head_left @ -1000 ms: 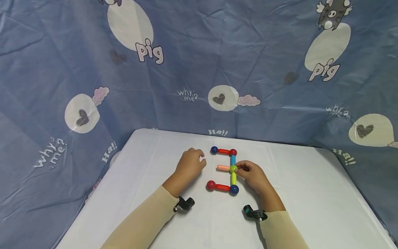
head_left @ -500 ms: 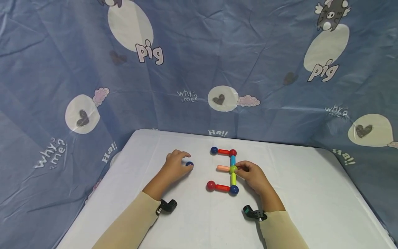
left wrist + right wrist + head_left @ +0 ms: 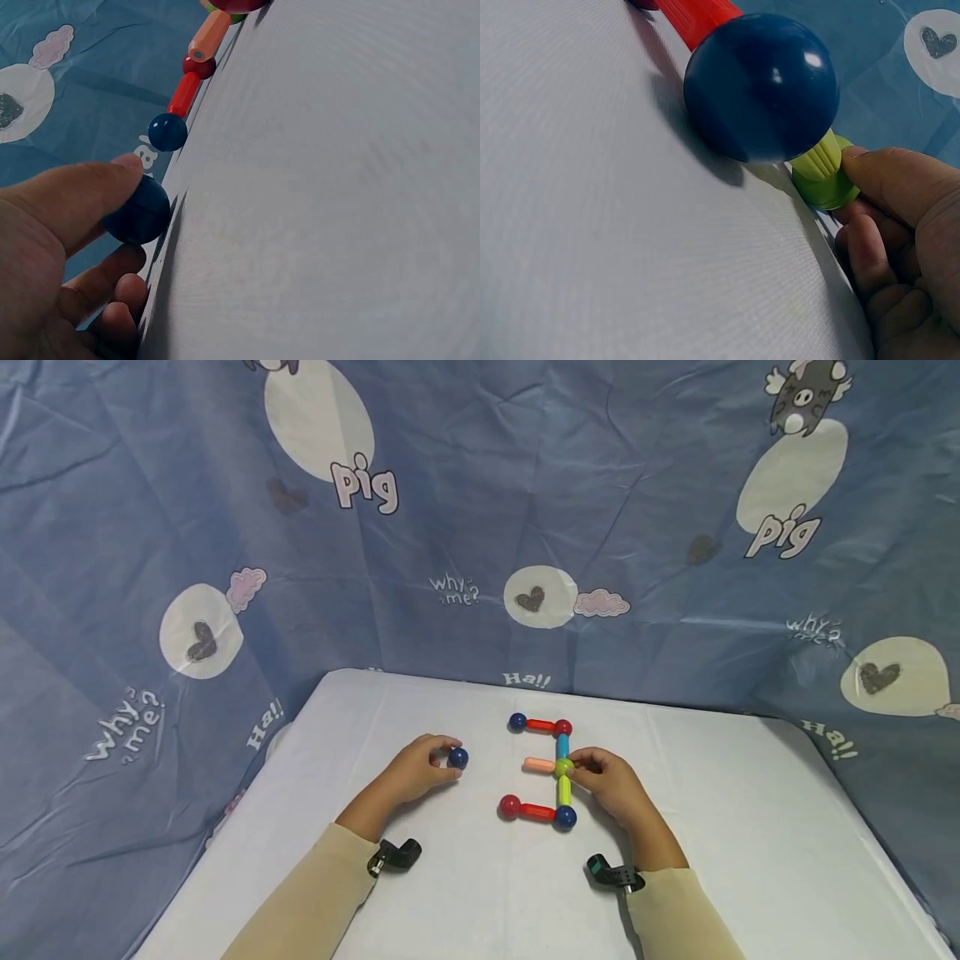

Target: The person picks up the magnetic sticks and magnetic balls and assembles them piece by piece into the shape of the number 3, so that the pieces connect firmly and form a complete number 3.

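Observation:
My left hand [image 3: 411, 770] holds a loose dark blue ball [image 3: 458, 758] between thumb and fingers, left of a joined figure of sticks and balls. In the left wrist view the thumb lies on one side of this blue ball [image 3: 139, 214], with a fingertip at its other side. My right hand [image 3: 611, 783] pinches the green ball [image 3: 563, 767] at the figure's middle, as the right wrist view also shows. From that green ball run a light blue stick [image 3: 562, 746], a yellow-green stick [image 3: 564, 791] and a peach stick [image 3: 538, 765], whose left end is free.
Red sticks [image 3: 540, 725] [image 3: 537, 812] form the figure's far and near arms. A blue ball [image 3: 517, 722] and a red ball [image 3: 510, 807] end them; a red ball [image 3: 563, 727] and a blue ball [image 3: 566, 817] form corners. The white table [image 3: 480, 893] meets a blue printed cloth [image 3: 450, 527].
My left hand has moved left, away from the figure, and its thumb and fingers now stand around the loose blue ball, which has come into sight. The right hand stays at the green ball.

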{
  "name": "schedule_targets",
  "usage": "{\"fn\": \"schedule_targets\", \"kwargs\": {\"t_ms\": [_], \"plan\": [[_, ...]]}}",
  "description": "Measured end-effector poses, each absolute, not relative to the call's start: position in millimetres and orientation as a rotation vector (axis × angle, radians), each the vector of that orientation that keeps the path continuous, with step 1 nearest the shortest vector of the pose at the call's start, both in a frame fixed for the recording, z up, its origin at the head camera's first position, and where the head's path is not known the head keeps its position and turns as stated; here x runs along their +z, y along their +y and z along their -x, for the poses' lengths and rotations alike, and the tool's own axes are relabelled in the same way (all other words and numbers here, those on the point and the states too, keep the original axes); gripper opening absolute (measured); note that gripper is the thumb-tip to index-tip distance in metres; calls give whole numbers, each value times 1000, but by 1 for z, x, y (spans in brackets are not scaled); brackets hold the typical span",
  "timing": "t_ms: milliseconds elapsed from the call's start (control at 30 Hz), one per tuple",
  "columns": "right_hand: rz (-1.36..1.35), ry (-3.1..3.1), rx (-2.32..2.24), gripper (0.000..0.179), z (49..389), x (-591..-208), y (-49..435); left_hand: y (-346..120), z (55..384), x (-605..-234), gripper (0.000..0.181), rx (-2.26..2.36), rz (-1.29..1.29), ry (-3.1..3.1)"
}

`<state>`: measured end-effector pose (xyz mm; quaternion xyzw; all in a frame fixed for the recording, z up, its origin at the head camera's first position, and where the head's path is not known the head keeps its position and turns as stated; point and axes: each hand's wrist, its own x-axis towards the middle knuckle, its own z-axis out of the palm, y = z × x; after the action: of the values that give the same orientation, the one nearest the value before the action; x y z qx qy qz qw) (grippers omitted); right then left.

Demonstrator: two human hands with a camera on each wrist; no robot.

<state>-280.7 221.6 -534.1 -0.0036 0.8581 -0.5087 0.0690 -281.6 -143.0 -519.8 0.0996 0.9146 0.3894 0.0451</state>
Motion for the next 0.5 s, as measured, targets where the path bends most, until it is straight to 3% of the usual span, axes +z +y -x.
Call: {"fn": "schedule_targets", "kwargs": {"t_ms": [500], "plan": [[21,2592,-1530,24,279,-532,221,-139,280,-518,37,1161,-276,2786]]}}
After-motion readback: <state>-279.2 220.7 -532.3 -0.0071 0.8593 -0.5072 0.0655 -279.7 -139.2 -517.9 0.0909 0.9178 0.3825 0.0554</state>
